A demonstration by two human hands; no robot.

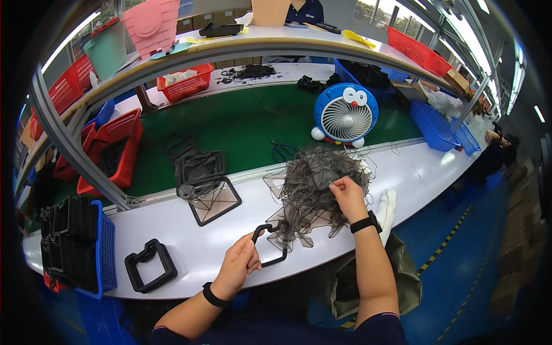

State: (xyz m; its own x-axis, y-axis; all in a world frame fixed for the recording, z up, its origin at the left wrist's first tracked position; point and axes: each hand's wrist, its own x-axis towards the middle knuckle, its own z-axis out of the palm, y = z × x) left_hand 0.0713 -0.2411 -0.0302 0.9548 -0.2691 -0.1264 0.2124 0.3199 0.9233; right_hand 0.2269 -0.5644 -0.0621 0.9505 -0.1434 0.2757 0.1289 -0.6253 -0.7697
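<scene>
My left hand (pixel 237 263) is closed around one side of a black open square frame (pixel 275 260), held over the table's near edge. Right of it spreads a tangled heap of thin dark-grey mesh pieces (pixel 313 172). At the heap's right side, my right hand (pixel 349 198) pinches with thumb and fingertips; a small greenish bit shows there, and it appears to grip a mesh piece. To the left lie black frames with mesh stretched across them (pixel 215 201). Closer to me is a small stack of bare black frames (pixel 131 270).
A blue basket (pixel 106 247) packed with black frames stands at left. Behind the heap are scissors (pixel 282 151) and a blue fan (pixel 347 117) on the green belt (pixel 230 115). A white cloth (pixel 387 208) lies at right, above an olive bag (pixel 397 276). A metal shelf post (pixel 86 155) rises at left.
</scene>
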